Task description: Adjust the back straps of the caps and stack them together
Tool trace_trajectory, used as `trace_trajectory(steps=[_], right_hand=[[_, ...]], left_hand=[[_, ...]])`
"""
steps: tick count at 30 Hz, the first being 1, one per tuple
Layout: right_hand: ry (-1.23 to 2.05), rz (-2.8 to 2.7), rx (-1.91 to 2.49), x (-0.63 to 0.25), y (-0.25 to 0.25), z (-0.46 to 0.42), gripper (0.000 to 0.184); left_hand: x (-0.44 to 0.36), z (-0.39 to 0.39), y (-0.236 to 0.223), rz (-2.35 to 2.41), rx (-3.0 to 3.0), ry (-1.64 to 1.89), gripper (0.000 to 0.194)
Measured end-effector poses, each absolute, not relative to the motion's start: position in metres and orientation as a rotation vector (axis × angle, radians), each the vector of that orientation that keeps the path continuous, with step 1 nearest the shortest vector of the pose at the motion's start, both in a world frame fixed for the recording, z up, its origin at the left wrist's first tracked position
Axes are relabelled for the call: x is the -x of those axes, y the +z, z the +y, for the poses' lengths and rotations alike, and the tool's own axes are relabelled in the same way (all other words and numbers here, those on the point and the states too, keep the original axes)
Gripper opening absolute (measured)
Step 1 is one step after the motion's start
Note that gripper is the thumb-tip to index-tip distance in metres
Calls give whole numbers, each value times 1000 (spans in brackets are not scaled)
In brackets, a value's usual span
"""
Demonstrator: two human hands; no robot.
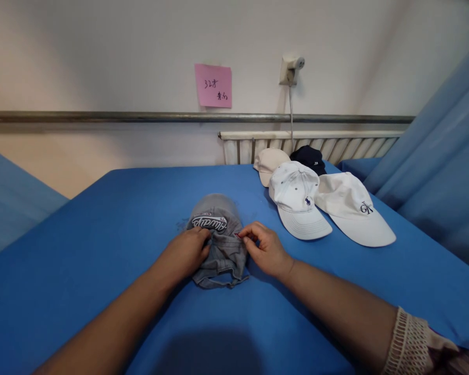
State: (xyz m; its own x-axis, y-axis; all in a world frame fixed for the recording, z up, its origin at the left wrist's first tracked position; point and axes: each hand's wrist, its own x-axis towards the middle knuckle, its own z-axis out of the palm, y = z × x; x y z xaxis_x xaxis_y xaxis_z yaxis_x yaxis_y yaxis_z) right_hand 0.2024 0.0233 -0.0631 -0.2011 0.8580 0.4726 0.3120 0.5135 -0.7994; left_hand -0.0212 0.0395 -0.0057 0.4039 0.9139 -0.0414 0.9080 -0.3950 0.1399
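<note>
A grey baseball cap [229, 247] with white "Always" lettering lies on the blue-covered table, its brim pointing away from me and its back strap opening toward me. My left hand [189, 249] is closed on the cap's left side, with the fingertips partly hidden behind the hand. At the right side of the cap, my right hand [266, 249] pinches the fabric between thumb and forefinger, beside a small red mark.
To the right lie a white cap with a polo emblem [295, 190], a white cap with letters [349, 205], a beige cap [269, 159] and a navy cap [308, 155]. Behind stand a radiator [266, 146] and a wall rail [140, 117]. Blue curtains [445, 156] hang at both sides.
</note>
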Motion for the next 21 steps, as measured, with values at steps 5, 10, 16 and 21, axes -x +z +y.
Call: trace_trajectory(steps=[5, 10, 16, 21], right_hand=[[691, -1750, 989, -202, -65, 25, 19], [704, -1704, 982, -201, -66, 25, 17], [624, -1485, 980, -202, -63, 28, 15], [662, -1283, 1095, -207, -67, 37, 23]], left_hand=[[19, 39, -7, 1583, -2554, 119, 25], [20, 37, 1, 1653, -2563, 245, 17], [42, 14, 33, 1675, -2576, 1322, 21], [45, 1, 40, 1429, -2481, 1539, 21]])
